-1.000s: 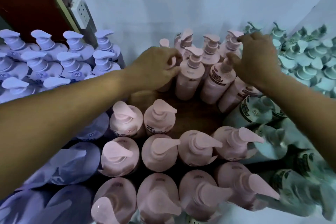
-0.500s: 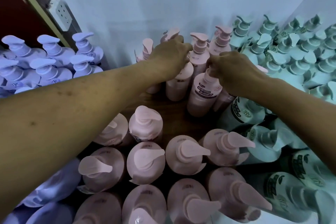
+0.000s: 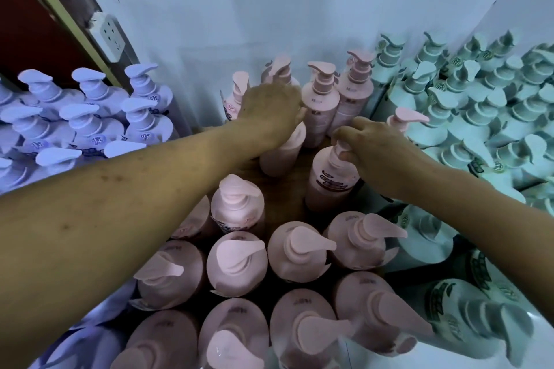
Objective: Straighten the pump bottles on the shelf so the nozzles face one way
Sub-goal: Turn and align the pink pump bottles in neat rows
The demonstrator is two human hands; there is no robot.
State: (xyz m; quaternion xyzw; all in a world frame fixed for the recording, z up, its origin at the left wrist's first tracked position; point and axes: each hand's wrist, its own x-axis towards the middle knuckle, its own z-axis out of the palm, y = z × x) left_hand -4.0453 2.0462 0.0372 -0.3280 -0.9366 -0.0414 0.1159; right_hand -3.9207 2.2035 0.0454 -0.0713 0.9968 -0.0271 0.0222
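Pink pump bottles fill the middle of a wooden shelf (image 3: 281, 198). My left hand (image 3: 271, 112) grips the top of one pink bottle (image 3: 280, 153) in the back group; its pump head is hidden under my palm. My right hand (image 3: 371, 147) pinches the pump neck of a second pink bottle (image 3: 328, 183) with a dark label, just right of the first. Behind them stand three pink bottles (image 3: 319, 102) against the wall, nozzles pointing different ways. The front rows of pink bottles (image 3: 296, 252) mostly point their nozzles right.
Lilac pump bottles (image 3: 87, 117) crowd the left side, mint-green pump bottles (image 3: 479, 105) the right. A pale wall (image 3: 269, 9) closes the back, with a white socket (image 3: 109, 36) on a dark post at upper left. A bare patch of shelf lies between front and back pink groups.
Both hands have drawn slightly toward me and down. My right hand shifted from the back-right bottles to the labelled bottle's pump; my left moved right onto a back bottle's top.
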